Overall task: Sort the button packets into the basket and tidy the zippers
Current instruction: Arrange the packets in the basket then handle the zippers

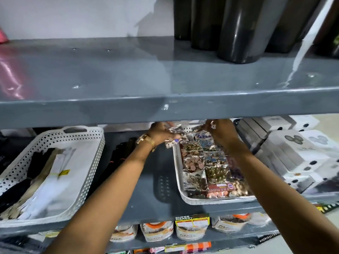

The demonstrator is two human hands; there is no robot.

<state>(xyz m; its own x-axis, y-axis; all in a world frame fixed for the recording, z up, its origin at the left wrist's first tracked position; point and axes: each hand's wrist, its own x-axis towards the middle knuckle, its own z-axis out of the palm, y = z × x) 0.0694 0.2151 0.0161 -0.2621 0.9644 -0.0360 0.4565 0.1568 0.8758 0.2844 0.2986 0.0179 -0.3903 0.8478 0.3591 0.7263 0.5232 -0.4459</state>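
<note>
- Both arms reaching into middle shelf [146,182] of grey metal rack, under upper shelf [165,107].
- Left hand [161,133]: fingers curled closed on a clear button packet [175,136], held over far-left corner of right basket [177,167]. Gold bracelet [145,141] on wrist.
- Right hand [219,132]: fingers pinched together near far end of same basket, apparently on another packet [199,128]; contact partly hidden under upper shelf edge, grip hard to confirm.
- Right basket: white, perforated, filled with button packets [205,171] in rows, lying flat; copper, blue, dark tones.
- Left basket [88,162]: white, perforated, holding zippers [42,180] in black, tan, white, laid lengthwise.
- Dark zipper bundle [121,154] loose on shelf between the two baskets, behind left forearm.
- White boxes [293,156] stacked right of button basket.
- Black cylinders [238,30] upright on upper shelf.
- Pouches [190,228] on shelf below.
</note>
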